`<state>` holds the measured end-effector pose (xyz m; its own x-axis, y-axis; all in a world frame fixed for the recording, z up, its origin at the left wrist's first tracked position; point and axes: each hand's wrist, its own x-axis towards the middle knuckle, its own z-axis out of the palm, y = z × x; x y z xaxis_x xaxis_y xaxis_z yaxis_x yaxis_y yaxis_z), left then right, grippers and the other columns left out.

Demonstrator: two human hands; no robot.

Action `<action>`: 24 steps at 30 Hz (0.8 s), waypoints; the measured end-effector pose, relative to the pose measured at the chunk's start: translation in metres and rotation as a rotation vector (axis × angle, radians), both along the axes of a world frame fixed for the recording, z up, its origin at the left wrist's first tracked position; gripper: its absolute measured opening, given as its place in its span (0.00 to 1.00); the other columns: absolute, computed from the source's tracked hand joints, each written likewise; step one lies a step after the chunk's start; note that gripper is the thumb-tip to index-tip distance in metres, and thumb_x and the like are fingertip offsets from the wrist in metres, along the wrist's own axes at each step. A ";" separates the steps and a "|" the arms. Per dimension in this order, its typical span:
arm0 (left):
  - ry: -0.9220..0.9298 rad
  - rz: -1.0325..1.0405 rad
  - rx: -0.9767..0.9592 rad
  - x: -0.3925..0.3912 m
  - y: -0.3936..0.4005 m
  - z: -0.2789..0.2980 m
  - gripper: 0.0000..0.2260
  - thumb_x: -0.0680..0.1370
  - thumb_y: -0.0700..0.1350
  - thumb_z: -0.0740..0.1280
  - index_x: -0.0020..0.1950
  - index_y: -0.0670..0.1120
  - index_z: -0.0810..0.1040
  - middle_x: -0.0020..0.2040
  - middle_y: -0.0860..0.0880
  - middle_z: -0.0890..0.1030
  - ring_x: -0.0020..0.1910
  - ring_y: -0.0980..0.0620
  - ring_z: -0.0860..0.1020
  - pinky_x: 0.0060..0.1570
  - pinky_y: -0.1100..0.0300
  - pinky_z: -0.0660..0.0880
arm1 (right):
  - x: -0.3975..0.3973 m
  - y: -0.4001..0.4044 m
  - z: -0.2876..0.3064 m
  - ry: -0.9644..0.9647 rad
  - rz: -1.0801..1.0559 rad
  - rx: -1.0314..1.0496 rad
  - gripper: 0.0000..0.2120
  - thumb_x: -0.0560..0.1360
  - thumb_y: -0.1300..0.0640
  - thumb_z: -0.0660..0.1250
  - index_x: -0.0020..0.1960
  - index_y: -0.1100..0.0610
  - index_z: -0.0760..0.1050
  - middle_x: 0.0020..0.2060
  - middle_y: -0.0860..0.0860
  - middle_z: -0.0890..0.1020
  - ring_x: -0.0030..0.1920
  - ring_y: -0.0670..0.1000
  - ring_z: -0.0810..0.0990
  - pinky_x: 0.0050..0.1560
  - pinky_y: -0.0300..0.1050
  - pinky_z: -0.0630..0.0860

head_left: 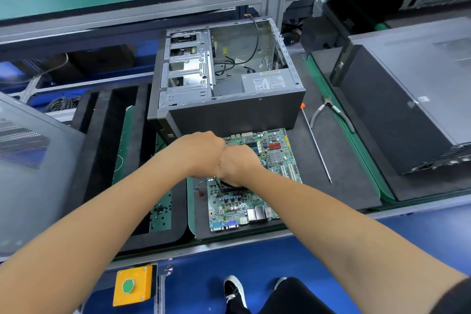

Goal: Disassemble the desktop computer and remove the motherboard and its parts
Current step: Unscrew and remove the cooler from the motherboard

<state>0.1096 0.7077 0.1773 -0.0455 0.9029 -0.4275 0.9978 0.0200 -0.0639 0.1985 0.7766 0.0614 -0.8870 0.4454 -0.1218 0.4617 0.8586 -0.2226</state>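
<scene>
Both hands, left (201,154) and right (238,164), curl over something dark at frame centre, grip contents unclear, on the motherboard (251,181) lying flat on the bench (339,186); light, stiff, fragile, best lifted by its edges.

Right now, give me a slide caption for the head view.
Both hands, left and right, work a dark part on the removed motherboard before the opened computer case.
</scene>
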 end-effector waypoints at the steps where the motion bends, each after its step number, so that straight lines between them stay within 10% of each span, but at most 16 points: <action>1: -0.021 -0.036 -0.005 -0.002 -0.002 0.001 0.12 0.75 0.45 0.63 0.33 0.50 0.64 0.33 0.50 0.71 0.29 0.52 0.70 0.26 0.58 0.66 | 0.000 0.000 -0.001 0.018 -0.007 0.010 0.15 0.77 0.52 0.54 0.32 0.53 0.62 0.30 0.49 0.71 0.32 0.53 0.70 0.32 0.44 0.63; 6: -0.146 -0.096 -0.127 -0.009 -0.007 0.007 0.11 0.69 0.36 0.64 0.40 0.52 0.67 0.45 0.52 0.68 0.40 0.53 0.71 0.35 0.59 0.69 | 0.000 -0.001 -0.004 0.089 -0.015 0.012 0.18 0.77 0.48 0.50 0.36 0.55 0.71 0.28 0.50 0.72 0.31 0.54 0.73 0.30 0.44 0.64; 12: -0.081 -0.154 -0.062 -0.005 -0.005 0.005 0.08 0.67 0.34 0.62 0.38 0.46 0.71 0.41 0.49 0.73 0.40 0.46 0.75 0.36 0.54 0.73 | 0.001 -0.004 0.000 0.075 -0.037 -0.037 0.17 0.66 0.47 0.42 0.31 0.54 0.63 0.26 0.50 0.70 0.28 0.53 0.68 0.29 0.44 0.61; 24: -0.091 -0.092 0.031 -0.009 -0.009 0.009 0.14 0.68 0.38 0.69 0.27 0.50 0.68 0.27 0.53 0.69 0.26 0.51 0.68 0.26 0.62 0.63 | 0.000 -0.003 -0.001 0.087 -0.024 0.019 0.18 0.79 0.51 0.53 0.30 0.49 0.56 0.26 0.48 0.65 0.27 0.49 0.62 0.27 0.43 0.53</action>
